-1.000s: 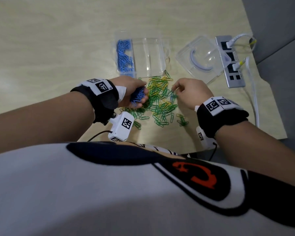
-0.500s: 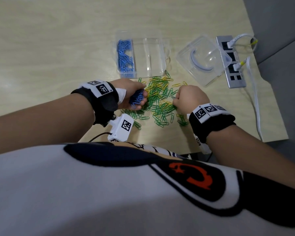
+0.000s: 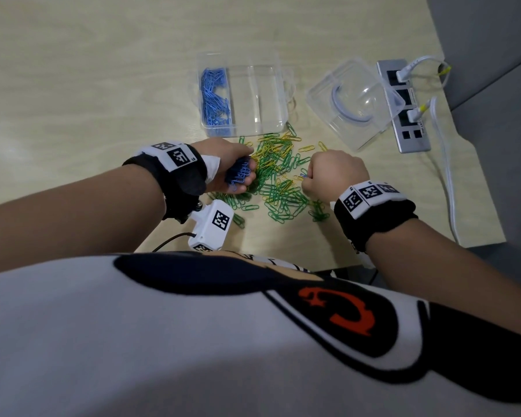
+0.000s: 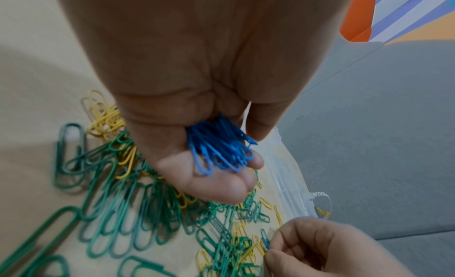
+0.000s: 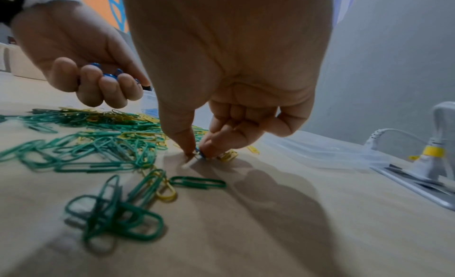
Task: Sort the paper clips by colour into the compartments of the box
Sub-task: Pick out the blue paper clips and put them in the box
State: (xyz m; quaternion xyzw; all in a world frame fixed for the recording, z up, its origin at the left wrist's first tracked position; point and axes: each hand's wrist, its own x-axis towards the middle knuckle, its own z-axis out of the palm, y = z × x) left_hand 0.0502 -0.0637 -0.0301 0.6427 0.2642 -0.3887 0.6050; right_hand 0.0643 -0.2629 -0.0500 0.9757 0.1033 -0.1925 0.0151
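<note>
Pale wood-grain worktop (image 3: 103,85), one. Clear plastic compartment box (image 3: 268,121), lidless, at the far side: its left compartment holds loose blue paper clips (image 3: 215,99). Mixed heap of green and yellow paper clips (image 3: 278,182), spread on the worktop just in front of the box, between the two hands. Left hand (image 3: 229,167): fingers curled round a bundle of blue paper clips (image 4: 219,147), held above the heap's left edge. Right hand (image 3: 334,173): thumb and forefinger pinching a single blue clip (image 5: 200,154) at the heap's right edge, down at the worktop surface. Clear plastic lid (image 3: 355,103), right of the box. Grey power strip (image 3: 403,106) with white cables, beside the lid.
</note>
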